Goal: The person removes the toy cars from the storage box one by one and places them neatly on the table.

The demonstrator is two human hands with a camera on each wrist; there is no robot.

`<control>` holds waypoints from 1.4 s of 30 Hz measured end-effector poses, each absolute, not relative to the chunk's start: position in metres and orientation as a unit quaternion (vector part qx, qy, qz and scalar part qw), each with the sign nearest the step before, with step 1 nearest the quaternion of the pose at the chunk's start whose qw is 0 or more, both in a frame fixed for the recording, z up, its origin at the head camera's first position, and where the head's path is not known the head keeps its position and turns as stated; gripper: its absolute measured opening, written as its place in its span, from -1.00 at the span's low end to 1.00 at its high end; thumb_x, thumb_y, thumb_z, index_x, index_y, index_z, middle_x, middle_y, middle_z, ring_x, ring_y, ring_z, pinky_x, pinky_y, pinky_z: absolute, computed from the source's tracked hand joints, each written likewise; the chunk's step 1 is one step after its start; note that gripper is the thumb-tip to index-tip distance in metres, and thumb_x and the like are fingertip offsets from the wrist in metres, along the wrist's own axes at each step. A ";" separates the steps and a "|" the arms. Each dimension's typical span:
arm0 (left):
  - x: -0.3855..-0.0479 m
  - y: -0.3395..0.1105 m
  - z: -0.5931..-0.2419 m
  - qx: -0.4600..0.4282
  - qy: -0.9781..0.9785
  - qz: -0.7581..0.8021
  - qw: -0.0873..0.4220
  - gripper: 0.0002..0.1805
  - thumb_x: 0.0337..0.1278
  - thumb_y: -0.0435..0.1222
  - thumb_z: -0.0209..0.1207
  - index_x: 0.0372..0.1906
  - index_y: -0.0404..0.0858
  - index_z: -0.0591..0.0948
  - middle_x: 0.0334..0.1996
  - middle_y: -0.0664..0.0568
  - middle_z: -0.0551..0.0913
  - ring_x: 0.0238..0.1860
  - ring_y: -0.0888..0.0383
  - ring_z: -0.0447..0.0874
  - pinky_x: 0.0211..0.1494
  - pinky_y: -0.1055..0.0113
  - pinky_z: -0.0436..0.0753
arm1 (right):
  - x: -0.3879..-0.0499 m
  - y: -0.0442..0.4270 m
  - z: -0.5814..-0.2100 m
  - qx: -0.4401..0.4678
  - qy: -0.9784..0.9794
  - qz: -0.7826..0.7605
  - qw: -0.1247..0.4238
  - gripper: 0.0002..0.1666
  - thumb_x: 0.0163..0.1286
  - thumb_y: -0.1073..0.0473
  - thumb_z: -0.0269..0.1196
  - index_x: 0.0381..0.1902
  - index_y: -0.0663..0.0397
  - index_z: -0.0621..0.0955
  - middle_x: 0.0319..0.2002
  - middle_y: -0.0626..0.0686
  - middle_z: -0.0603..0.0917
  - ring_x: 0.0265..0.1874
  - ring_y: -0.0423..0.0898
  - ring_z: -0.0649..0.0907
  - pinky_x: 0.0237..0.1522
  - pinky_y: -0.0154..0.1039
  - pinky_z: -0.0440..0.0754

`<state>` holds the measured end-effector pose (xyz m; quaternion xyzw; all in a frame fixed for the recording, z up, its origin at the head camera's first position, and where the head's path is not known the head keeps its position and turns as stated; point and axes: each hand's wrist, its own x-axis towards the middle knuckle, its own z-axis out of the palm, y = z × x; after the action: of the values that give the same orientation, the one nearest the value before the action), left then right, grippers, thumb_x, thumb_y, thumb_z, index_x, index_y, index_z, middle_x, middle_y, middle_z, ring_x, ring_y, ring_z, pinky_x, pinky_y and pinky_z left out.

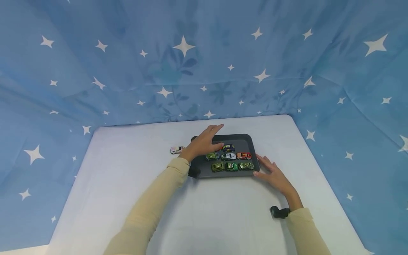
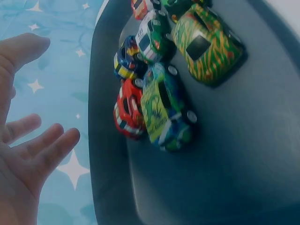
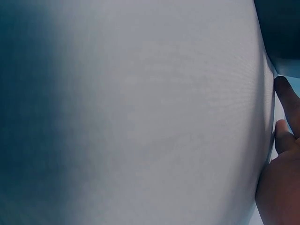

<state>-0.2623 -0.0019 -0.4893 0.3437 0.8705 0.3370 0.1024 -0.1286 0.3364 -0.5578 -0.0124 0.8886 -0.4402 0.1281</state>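
A dark grey tray (image 1: 204, 173) on the table holds several toy cars in rows. Above its left part my left hand (image 1: 204, 142) reaches with spread fingers, and nothing is in its grasp. In the left wrist view a red toy car (image 2: 127, 110) stands beside a blue-green toy car (image 2: 164, 108), with a yellow-green striped toy car (image 2: 206, 44) farther right. My right hand (image 1: 274, 177) is at the tray's right edge, fingers extended beside the rim; whether they touch it I cannot tell. A white toy car (image 1: 177, 150) sits outside the tray, left of it.
The white table (image 1: 121, 170) extends around the tray. Behind it hangs a blue star-patterned cloth (image 1: 220, 99). Dark wrist cameras are strapped near both hands, the left one (image 1: 194, 172) close to the tray's left rim.
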 end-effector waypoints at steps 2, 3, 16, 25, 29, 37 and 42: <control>-0.263 0.004 -0.490 0.349 0.871 0.331 0.100 -0.10 0.57 -0.06 0.25 0.76 -0.12 0.06 0.63 -0.21 0.18 0.58 -0.15 0.27 0.52 -0.13 0.41 | -0.129 0.337 -0.557 -0.013 0.890 -0.439 0.124 0.03 0.48 -0.16 0.42 0.74 -0.12 0.21 0.70 0.32 0.00 0.69 0.32 -0.13 0.57 0.44 -0.30; -0.264 0.007 -0.491 0.352 0.871 0.327 0.098 -0.11 0.58 -0.05 0.24 0.76 -0.11 0.06 0.63 -0.20 0.18 0.58 -0.14 0.27 0.52 -0.11 0.42 | -0.129 0.338 -0.557 -0.013 0.890 -0.439 0.123 0.03 0.48 -0.17 0.42 0.74 -0.12 0.22 0.70 0.32 0.00 0.69 0.33 -0.13 0.57 0.44 -0.30; -0.245 0.052 -0.498 0.360 0.877 0.301 0.107 -0.17 0.62 0.01 0.19 0.76 -0.02 0.11 0.63 -0.11 0.25 0.54 -0.03 0.37 0.45 0.03 0.53 | -0.113 0.347 -0.565 -0.001 0.884 -0.452 0.119 0.04 0.45 -0.20 0.43 0.72 -0.05 0.27 0.68 0.39 0.00 0.67 0.39 -0.12 0.56 0.46 -0.32; -0.235 0.067 -0.504 0.377 0.879 0.273 0.107 -0.24 0.60 0.01 0.21 0.71 -0.10 0.25 0.55 -0.02 0.41 0.46 0.10 0.48 0.40 0.17 0.57 | -0.116 0.341 -0.571 -0.013 0.878 -0.464 0.118 0.01 0.43 -0.15 0.45 0.68 0.03 0.32 0.64 0.41 0.11 0.65 0.43 -0.09 0.55 0.47 -0.31; -0.242 0.072 -0.500 0.384 0.881 0.258 0.099 -0.27 0.61 -0.01 0.20 0.69 -0.11 0.30 0.58 0.01 0.40 0.56 0.08 0.35 0.52 0.20 0.44 | -0.129 0.337 -0.566 -0.030 0.876 -0.470 0.102 -0.02 0.44 -0.12 0.45 0.67 0.04 0.34 0.63 0.42 0.14 0.65 0.45 -0.07 0.54 0.49 -0.30; -0.243 0.086 -0.501 0.375 0.897 0.217 0.088 -0.37 0.57 -0.02 0.26 0.58 -0.09 0.48 0.47 0.08 0.54 0.45 0.20 0.50 0.40 0.31 0.55 | -0.134 0.336 -0.565 -0.029 0.876 -0.471 0.096 -0.02 0.43 -0.13 0.45 0.67 0.03 0.35 0.63 0.41 0.15 0.65 0.44 -0.06 0.54 0.49 -0.30; -0.239 0.097 -0.504 0.399 0.896 0.179 0.075 -0.52 0.55 -0.07 0.28 0.43 -0.10 0.64 0.34 0.13 0.65 0.34 0.24 0.60 0.31 0.39 0.59 | -0.131 0.335 -0.566 -0.026 0.874 -0.477 0.093 -0.03 0.43 -0.11 0.46 0.66 0.03 0.36 0.63 0.39 0.16 0.65 0.43 -0.06 0.55 0.48 -0.31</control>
<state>-0.2388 0.0970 -0.5039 0.3987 0.8962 0.1794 0.0750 -0.1312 0.3352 -0.5661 -0.0257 0.8736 -0.4771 0.0928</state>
